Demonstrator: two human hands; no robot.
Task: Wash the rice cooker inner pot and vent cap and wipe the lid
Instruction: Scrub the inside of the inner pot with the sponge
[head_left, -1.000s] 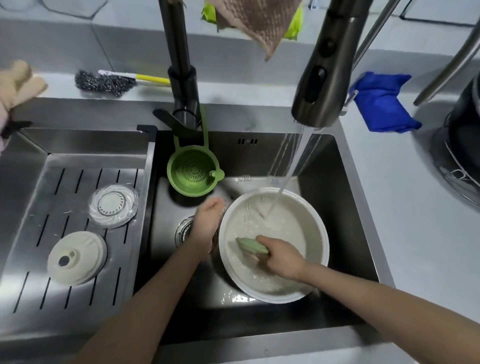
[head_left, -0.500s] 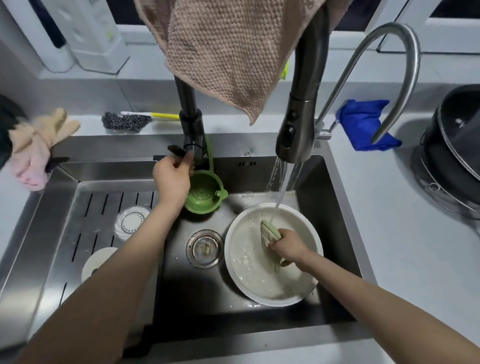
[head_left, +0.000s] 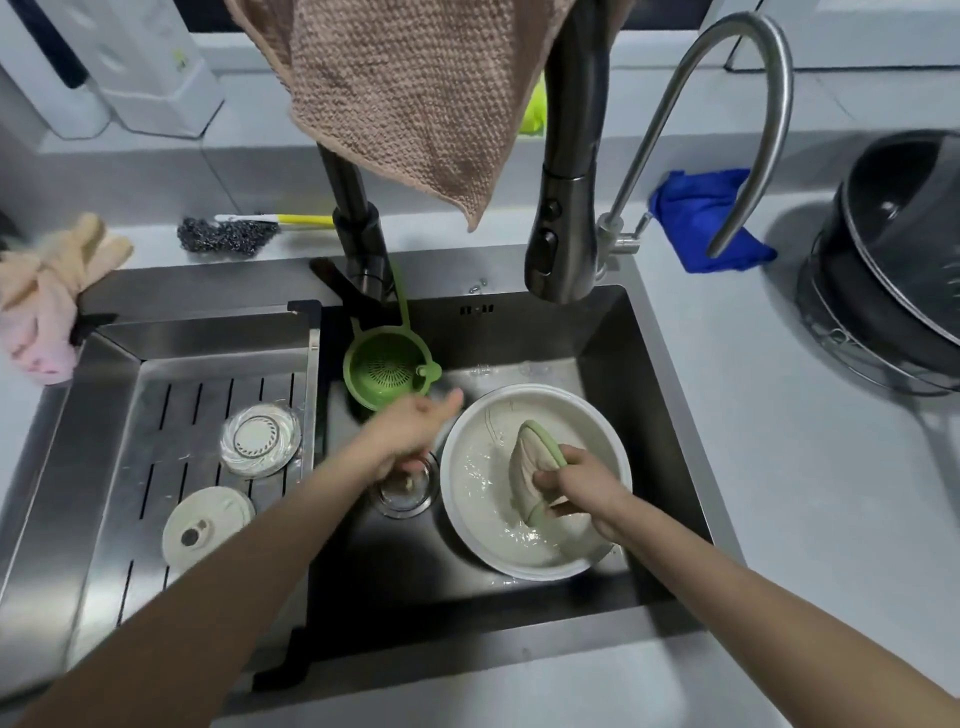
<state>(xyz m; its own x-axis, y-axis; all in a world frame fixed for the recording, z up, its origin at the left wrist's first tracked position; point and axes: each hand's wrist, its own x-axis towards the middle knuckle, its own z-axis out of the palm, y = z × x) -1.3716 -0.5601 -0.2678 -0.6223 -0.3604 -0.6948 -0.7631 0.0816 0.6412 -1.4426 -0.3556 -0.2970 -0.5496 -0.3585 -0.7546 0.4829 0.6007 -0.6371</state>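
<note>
– Two hands over the sink (head_left: 660, 415); which one is working?
– Right hand (head_left: 582, 488). It is down inside the inner pot (head_left: 483, 499), its grip clenched round a green-edged sponge (head_left: 532, 462) held on edge against the pot's inside. The pot sits in the right half of the basin, just beside the drain (head_left: 405, 499), with a film of water in its bottom.
– And the left hand (head_left: 410, 431)?
– Blurred, above the basin between the green strainer (head_left: 387, 371) and the pot's left rim. Its fingers look loose, grasping nothing. I can't tell whether it touches the rim.
– So which step is this?
– Scrubbing the inner pot, I'd say. No stream shows under the spray head (head_left: 563, 244), so it looks like the sponge pass rather than the rinse.
– Where's the vent cap?
– A white cap (head_left: 208, 525) with a hole lies on the slotted drain tray (head_left: 208, 369) in the sink's left half, toward the front edge. A clear round piece (head_left: 260, 440) lies just behind it. I take those for the cap's parts, but I can't say whether they are washed.
– Next move?
– The left hand should steady the rim so the pot doesn't slide on the wet steel while the sponge works round the wall. Then a rinse. The lid I can't pick out.
</note>
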